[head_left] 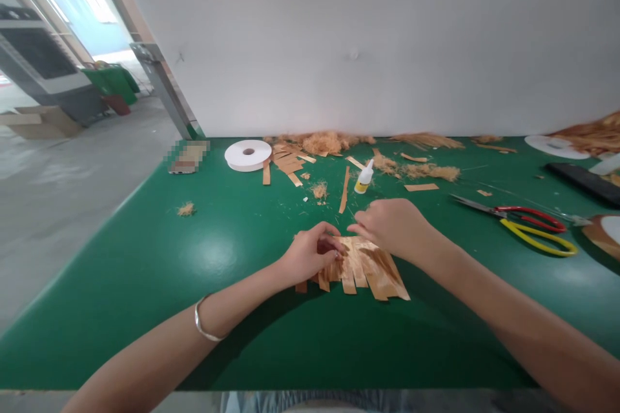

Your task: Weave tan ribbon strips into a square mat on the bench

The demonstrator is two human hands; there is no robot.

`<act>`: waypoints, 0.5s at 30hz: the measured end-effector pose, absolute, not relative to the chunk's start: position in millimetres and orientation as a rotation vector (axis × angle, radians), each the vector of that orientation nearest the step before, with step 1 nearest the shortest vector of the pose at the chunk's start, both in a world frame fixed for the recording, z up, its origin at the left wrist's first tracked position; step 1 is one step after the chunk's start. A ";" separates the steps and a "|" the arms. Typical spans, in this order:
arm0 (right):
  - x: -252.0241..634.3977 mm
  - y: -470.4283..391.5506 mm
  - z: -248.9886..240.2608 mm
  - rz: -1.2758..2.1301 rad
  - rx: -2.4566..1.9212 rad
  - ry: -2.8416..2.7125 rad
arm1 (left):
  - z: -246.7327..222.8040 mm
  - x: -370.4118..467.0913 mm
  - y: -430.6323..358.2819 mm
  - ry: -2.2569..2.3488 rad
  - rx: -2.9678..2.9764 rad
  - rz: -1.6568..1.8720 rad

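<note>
A tan, fringed piece of flat strips lies on the green table in front of me, its strips fanned toward me. My left hand is curled over its left part, thumb and fingers gripping it. Just above its upper right edge, my right hand is closed in a pinch; what its fingertips hold is too fine to make out. Behind my hands stand a small white glue bottle with a yellow label and a loose tan strip.
Red-and-yellow-handled scissors lie open on the right, near a black object. A white roll and a blurred phone-like object are at back left. Tan fibre lies along the white partition.
</note>
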State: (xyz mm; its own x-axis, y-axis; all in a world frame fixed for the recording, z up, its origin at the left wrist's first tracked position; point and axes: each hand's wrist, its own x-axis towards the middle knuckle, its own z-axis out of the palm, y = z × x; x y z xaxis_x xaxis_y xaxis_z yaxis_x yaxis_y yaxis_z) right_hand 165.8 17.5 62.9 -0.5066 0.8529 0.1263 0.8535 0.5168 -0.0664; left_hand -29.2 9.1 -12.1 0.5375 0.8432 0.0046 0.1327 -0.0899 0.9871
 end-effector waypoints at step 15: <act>181.7 12.4 51.7 1.189 -1.120 -1.938 | -13.5 -30.2 10.1 0.804 1.595 0.749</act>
State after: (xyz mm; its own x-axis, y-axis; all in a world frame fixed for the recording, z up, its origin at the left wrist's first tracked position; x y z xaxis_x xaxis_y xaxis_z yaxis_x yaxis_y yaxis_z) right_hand 181.7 12.4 51.7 -0.4656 0.8831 0.0585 0.3481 0.2435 -0.9053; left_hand -30.2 10.1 -13.5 0.5630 0.8253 0.0444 0.1030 -0.1234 0.9870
